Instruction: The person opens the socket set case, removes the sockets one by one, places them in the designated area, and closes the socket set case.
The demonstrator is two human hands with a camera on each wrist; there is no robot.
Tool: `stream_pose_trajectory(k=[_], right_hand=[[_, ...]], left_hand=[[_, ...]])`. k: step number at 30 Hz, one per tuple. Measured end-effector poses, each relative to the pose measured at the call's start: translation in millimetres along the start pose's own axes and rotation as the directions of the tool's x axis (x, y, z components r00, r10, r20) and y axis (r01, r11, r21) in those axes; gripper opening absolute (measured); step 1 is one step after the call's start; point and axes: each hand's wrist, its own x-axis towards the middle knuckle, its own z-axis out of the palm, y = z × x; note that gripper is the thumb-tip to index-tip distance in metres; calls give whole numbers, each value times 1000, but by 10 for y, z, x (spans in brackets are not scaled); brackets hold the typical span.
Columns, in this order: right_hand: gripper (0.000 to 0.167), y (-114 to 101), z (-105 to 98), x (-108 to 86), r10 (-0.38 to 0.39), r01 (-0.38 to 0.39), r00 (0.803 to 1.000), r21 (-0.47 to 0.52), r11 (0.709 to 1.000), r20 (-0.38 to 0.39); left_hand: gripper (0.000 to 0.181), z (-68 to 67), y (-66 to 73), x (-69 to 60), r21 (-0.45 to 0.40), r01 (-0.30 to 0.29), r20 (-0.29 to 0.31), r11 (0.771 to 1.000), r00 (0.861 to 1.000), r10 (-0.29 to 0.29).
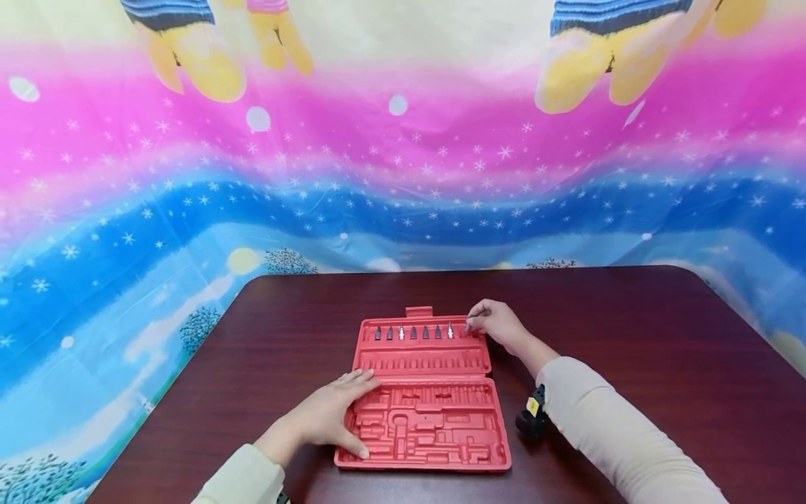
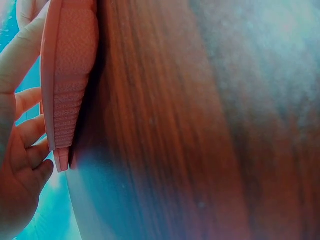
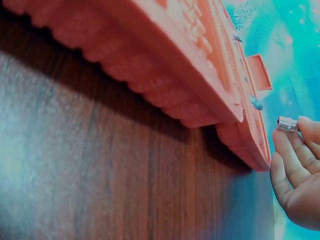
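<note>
A red plastic tool case [image 1: 434, 466] lies unfolded on the table, its two moulded halves facing up. My left hand [image 1: 329, 413] rests on the case's left edge, fingers spread and thumb on the near half. At the far right corner, my right hand [image 1: 502, 325] pinches a small silver socket bit [image 3: 287, 124] between thumb and fingertips. Its hollow end shows in the right wrist view. Several metal bits [image 1: 413, 333] stand in a row along the far half, just left of the right hand. Moulded slots fill the near half.
The dark brown wooden table [image 1: 277, 336] extends around the case on all sides. Behind it hangs a colourful printed cloth [image 1: 403, 154]. A black wrist camera [image 1: 532, 414] is worn at the right sleeve.
</note>
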Motion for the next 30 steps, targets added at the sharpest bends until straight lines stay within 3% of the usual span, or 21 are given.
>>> stream_pose_trajectory(k=[30], right_hand=[[21, 12, -328, -233, -1, 2, 1000, 32, 999, -18]], left_hand=[[101, -2, 11, -7, -18, -1, 4, 1000, 1000, 1]])
